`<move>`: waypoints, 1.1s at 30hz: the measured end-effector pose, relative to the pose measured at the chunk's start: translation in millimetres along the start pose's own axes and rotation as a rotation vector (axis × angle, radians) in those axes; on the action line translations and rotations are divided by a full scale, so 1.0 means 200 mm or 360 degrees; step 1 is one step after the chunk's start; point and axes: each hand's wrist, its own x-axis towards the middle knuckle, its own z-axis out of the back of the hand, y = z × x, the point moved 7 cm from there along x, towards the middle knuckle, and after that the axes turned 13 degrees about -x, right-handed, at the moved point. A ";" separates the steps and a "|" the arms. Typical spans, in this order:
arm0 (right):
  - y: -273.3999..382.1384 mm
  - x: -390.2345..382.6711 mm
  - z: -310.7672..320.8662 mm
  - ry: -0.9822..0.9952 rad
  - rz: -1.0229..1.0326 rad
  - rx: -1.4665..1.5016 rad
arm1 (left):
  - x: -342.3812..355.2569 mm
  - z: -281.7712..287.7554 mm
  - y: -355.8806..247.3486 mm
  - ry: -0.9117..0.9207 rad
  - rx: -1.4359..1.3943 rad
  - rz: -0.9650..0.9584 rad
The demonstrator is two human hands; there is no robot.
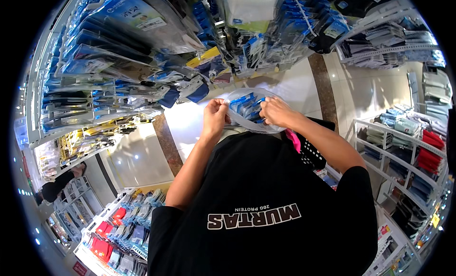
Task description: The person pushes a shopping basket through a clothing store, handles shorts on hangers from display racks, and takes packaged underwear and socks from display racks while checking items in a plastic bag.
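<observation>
A translucent white plastic bag (pixel 251 125) hangs open in front of my body. Inside it lie several clear packets with blue tops (pixel 244 106). My left hand (pixel 216 117) is closed, thumb and fingers pinching the bag's left rim. Over the right side of the bag's mouth, my right hand (pixel 278 112) has its fingers closed on the blue top of one packet. Its fingertips partly cover that packet, and the packet's contents are too unclear to name.
Racks of hanging blue-topped packages (pixel 123 33) rise ahead and to the left. A wire shelf of folded packs (pixel 384 36) stands at the far right. Lower shelves (pixel 403 138) flank me on the right, and a display of packs (pixel 128 233) at the near left. Tiled floor (pixel 294 81) lies between.
</observation>
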 end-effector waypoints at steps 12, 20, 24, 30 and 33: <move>-0.01 -0.10 0.26 -0.0272 -0.0080 0.0340 | 0.00 -0.02 0.02 0.0068 0.0450 -0.0133; -0.24 -0.33 0.49 -0.0543 -0.0667 0.1045 | -0.08 -0.03 0.20 0.0216 0.0185 0.0093; -0.37 -0.47 0.57 -0.0960 -0.0678 0.1738 | -0.07 -0.02 0.23 0.0164 0.0188 0.0121; -0.54 -0.70 0.72 -0.1551 -0.0680 0.1938 | -0.03 -0.04 0.16 0.0147 0.0243 0.0057; -0.68 -0.73 0.73 -0.1857 -0.0615 0.2077 | -0.05 -0.01 0.19 0.0136 0.0236 0.0087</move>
